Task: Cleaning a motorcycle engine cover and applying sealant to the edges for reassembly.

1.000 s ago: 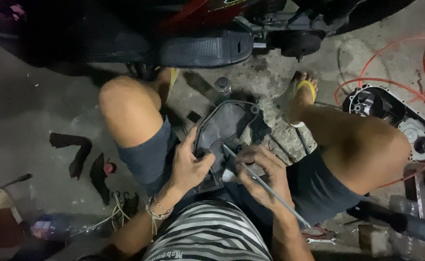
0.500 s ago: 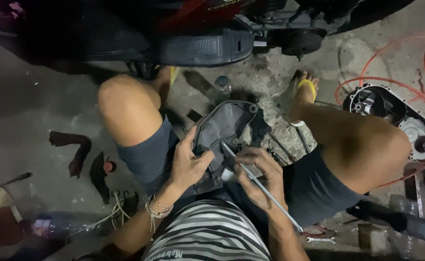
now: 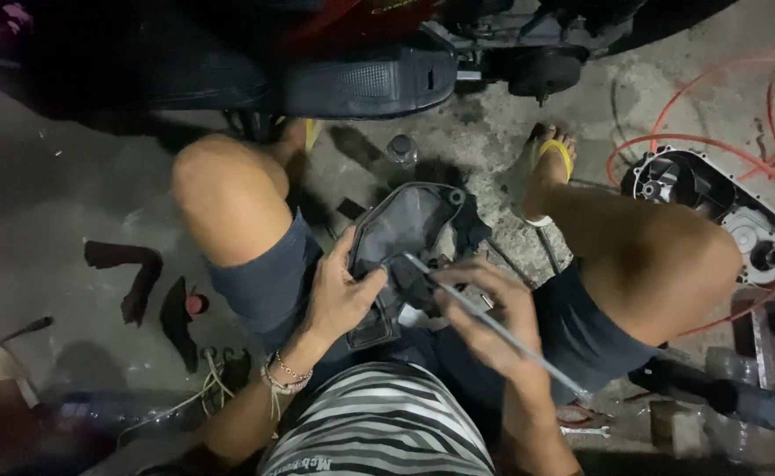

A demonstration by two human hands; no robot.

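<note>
I am squatting over a dark grey plastic engine cover (image 3: 409, 225) held between my knees. My left hand (image 3: 339, 295) grips its lower left edge, thumb pressed on the inside. My right hand (image 3: 489, 322) holds a long thin metal rod tool (image 3: 493, 322); its tip rests inside the cover near the middle, and its shaft runs back past my wrist to the lower right. A bracelet sits on my left wrist.
A scooter's dark underside (image 3: 361, 79) spans the top. A metal crankcase cover (image 3: 722, 207) and orange hose (image 3: 713, 97) lie at the right. Dark rubber pieces (image 3: 136, 273) and a small red part lie on the concrete at the left. A small bottle (image 3: 400, 150) stands ahead.
My right hand has shifted slightly, working the rod's tip a little further into the cover. The left hand keeps its grip.
</note>
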